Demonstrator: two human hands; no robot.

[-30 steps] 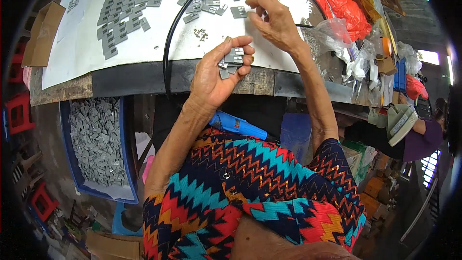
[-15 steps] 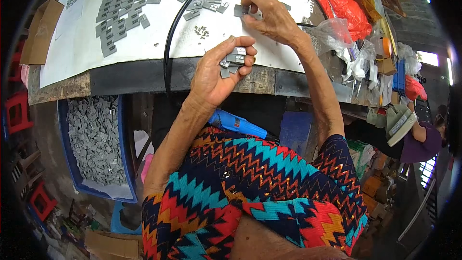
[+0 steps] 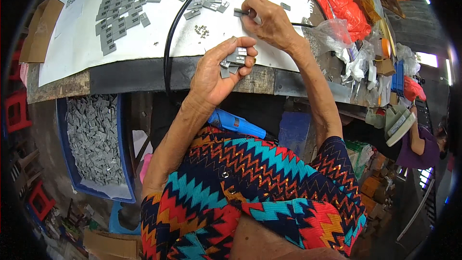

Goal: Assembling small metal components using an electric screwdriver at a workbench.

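Observation:
Cupped palm-up at the table's near edge, my left hand holds several small grey rectangular pieces, stacked loosely under the thumb and curled fingers. Farther forward and to the right, my right hand is closed in a pinch on one grey piece, which shows nearly edge-on beyond the fingertips. The hand hides the rest of that piece. A little pile of tiny brass-coloured parts lies on the white sheet, left of my right hand. Many similar grey pieces lie in rows at the far left.
Black cables cross the tabletop. A blue power tool rests by my lap. Below the table at left stands a blue bin full of grey pieces. Red plastic bags crowd the right side; another person is at far right.
My right hand has turned and shifted slightly down and right, tipping its grey piece from flat to nearly edge-on. The left hand stays almost still.

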